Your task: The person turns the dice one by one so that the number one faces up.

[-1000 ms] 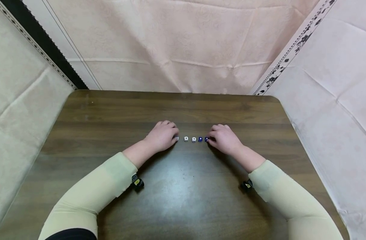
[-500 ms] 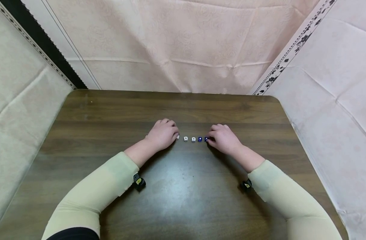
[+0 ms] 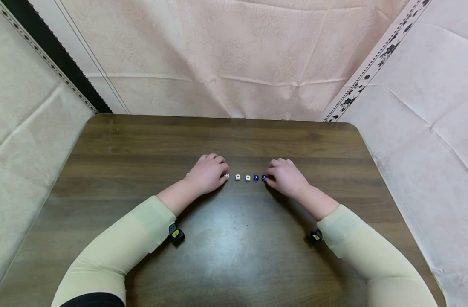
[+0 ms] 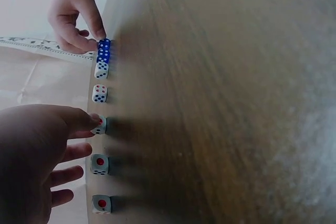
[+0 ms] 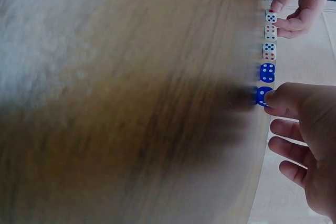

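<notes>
A row of dice runs across the wooden table (image 3: 226, 256) in the head view. My left hand (image 3: 207, 175) pinches a white die (image 4: 101, 126) between thumb and index finger, its other fingers spread. At the row's right end, thumb and index finger of my right hand (image 3: 288, 178) pinch a blue die (image 5: 261, 96). Another blue die (image 5: 267, 72) stands beside it. Between the hands are two white dice, the nearer to the left hand (image 3: 238, 177) and the nearer to the blue ones (image 3: 247, 178). In the left wrist view, more white dice (image 4: 100, 164) lie beyond my left hand, mostly hidden from the head camera.
Behind the table's far edge hangs a pale pink cloth (image 3: 234, 59). White cloths (image 3: 429, 106) enclose the sides. Black wrist cameras (image 3: 176, 235) sit at both sleeve cuffs.
My left hand shifted slightly away and then back, with the white die at its fingertips. An edge of another white die now shows left of that hand. My right hand stays put.
</notes>
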A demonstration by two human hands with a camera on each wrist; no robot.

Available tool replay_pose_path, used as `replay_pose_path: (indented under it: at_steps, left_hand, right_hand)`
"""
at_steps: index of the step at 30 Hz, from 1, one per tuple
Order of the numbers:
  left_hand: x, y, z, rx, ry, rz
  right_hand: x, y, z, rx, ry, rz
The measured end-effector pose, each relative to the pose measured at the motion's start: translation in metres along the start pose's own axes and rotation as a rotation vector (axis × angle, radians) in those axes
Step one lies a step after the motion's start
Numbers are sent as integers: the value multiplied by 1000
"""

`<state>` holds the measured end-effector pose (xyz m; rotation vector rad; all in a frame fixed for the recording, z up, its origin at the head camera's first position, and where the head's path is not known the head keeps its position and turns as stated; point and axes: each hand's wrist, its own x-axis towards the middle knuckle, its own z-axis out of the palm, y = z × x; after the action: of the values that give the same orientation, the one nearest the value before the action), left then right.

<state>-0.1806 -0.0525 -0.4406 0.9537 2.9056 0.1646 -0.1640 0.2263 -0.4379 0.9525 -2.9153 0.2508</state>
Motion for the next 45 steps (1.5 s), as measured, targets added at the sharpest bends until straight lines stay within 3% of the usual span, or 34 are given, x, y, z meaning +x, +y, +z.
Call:
replay_pose_path:
  at_steps: [14, 23, 32, 45]
  left_hand:
    - [0, 4, 0, 8, 19, 11]
    - [0, 6, 0, 14, -5, -7]
    - [1, 6, 1, 23, 11, -27]
    - [2, 5, 0, -25, 32, -43]
  right_hand:
    - [-1, 3, 1, -5, -16, 18]
    - [-1, 2, 0, -10, -21, 18]
    - [0, 3, 2, -17, -18, 18]
    - [0, 3, 4, -15, -14, 9]
